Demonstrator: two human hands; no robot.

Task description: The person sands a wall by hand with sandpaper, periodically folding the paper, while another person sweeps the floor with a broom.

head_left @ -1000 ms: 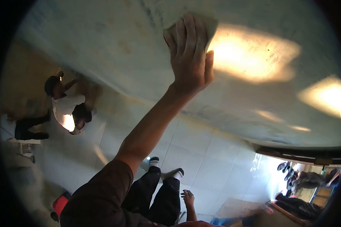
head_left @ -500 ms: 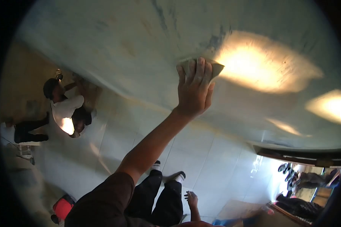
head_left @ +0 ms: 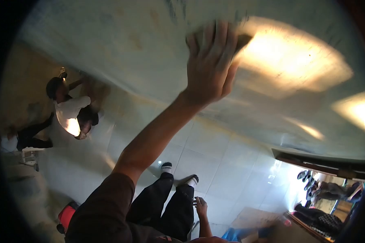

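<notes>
Covering a pad (head_left: 243,40) on a pale surface (head_left: 121,48), the left hand (head_left: 211,69) is spread; the right hand (head_left: 200,206) below it has an unclear state.

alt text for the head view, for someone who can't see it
A left hand, blurred, holds a thin pad against a pale, sunlit wall. The right hand is low beside dark-trousered legs on a tiled floor. A person in white is low at the left.
</notes>
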